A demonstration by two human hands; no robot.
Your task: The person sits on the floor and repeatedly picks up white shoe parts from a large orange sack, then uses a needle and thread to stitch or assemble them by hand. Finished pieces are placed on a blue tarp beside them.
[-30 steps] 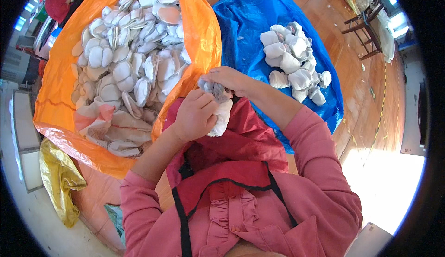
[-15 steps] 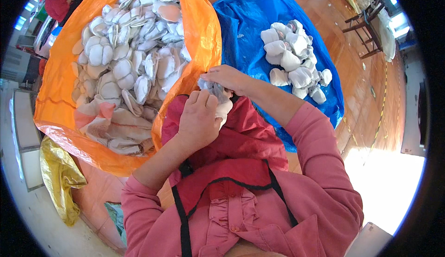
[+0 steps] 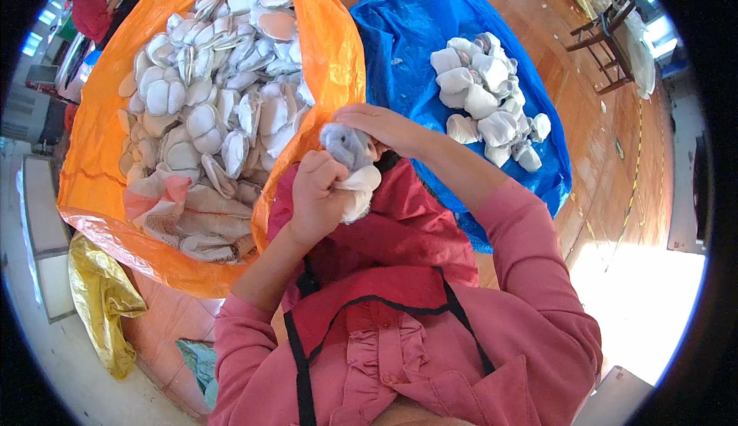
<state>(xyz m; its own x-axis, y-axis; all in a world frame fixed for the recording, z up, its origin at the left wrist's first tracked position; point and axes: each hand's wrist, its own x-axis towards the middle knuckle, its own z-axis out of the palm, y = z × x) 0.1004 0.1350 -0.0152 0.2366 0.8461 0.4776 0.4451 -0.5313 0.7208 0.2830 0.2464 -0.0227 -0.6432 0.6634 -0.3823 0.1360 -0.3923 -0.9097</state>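
Above my lap I hold a soft piece of plush fabric (image 3: 347, 145), fuzzy grey at its upper end and white below. It looks partly turned inside out. My left hand (image 3: 314, 195) is closed, its fingers bent and pinching the white part from the left. My right hand (image 3: 380, 128) reaches over from the right, fingers curved round the grey part; its fingertips are partly hidden. Ahead on the left, an orange sack (image 3: 338, 49) holds many flat white padded fabric pieces (image 3: 204, 122). Rounder, puffed white pieces (image 3: 492, 91) lie heaped on blue sheeting (image 3: 400, 49) at the right.
A red apron (image 3: 415, 226) covers my lap. Left of me lies a crumpled yellow bag (image 3: 104, 303) on the tiled floor. A wooden chair (image 3: 603, 45) stands at the far right. Another person (image 3: 94, 12) is at the far left.
More of the grey part now shows between my hands. My left hand has shifted left and a little down, and its grip sits lower on the plush piece.
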